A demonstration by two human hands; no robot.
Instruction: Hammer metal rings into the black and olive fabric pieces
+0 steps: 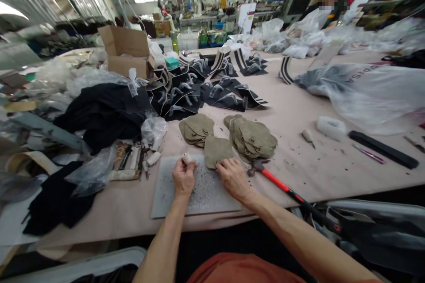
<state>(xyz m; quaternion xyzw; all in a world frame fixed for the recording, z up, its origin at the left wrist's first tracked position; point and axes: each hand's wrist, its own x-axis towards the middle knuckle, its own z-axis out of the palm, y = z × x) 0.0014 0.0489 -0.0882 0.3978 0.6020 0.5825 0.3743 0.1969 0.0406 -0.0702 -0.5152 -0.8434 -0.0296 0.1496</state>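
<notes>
My left hand (183, 177) is closed around a small tool with a white-wrapped handle (186, 158), held upright over the left part of a grey board (166, 194). The tool's lower end is hidden by my fingers. My right hand (234, 179) grips the near edge of an olive fabric piece (215, 148) with bent fingers. That piece lies partly on the board's far edge, between a smaller stack of olive pieces (196, 129) and a larger stack with metal rings (254, 139). A hammer (275, 180) with a red and black handle lies right of my right hand.
Hand tools (134, 159) lie in a tray at the left beside plastic bags and dark cloth (102, 110). Black strapped pieces (186, 90) and a cardboard box (124, 48) are farther back. A white-handled awl (308, 137) and a black bar (381, 148) lie right.
</notes>
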